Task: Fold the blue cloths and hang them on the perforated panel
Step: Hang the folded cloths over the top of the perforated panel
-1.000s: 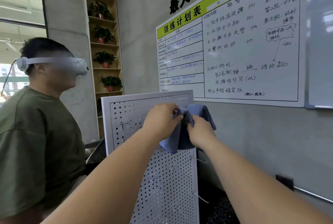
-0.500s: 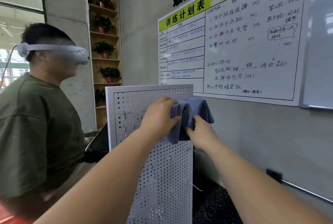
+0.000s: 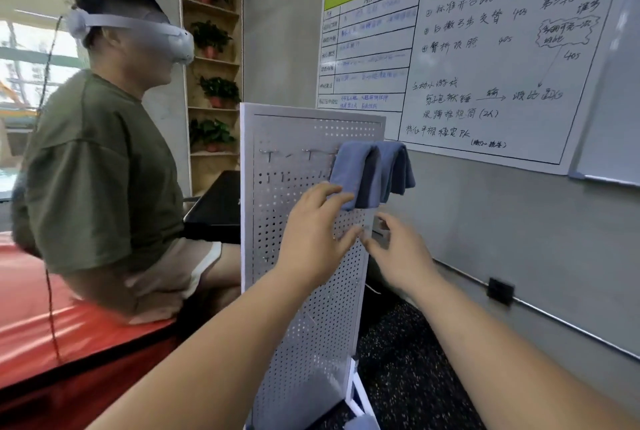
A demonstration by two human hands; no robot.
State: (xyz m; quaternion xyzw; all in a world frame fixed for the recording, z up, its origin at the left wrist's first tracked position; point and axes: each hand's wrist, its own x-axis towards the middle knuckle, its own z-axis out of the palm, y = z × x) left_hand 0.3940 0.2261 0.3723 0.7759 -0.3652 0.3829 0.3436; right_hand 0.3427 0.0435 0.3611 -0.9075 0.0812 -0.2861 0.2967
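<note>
Two folded blue cloths hang side by side from hooks at the upper right of the white perforated panel (image 3: 277, 222): the left cloth (image 3: 353, 171) and the right cloth (image 3: 396, 166). My left hand (image 3: 311, 235) is spread in front of the panel, its fingertips at the lower edge of the left cloth. My right hand (image 3: 398, 253) is below the cloths with fingers apart, holding nothing. Bare metal hooks (image 3: 308, 154) stick out to the left of the cloths.
A person in a green shirt (image 3: 93, 166) with a white headset sits on a red mat (image 3: 52, 332) to the left of the panel. A written whiteboard (image 3: 485, 49) covers the grey wall behind. Shelves with potted plants (image 3: 211, 38) stand far left.
Both hands have let go of the cloth and dropped below it. The cloth now hangs by itself beside the other one. The camera has moved closer.
</note>
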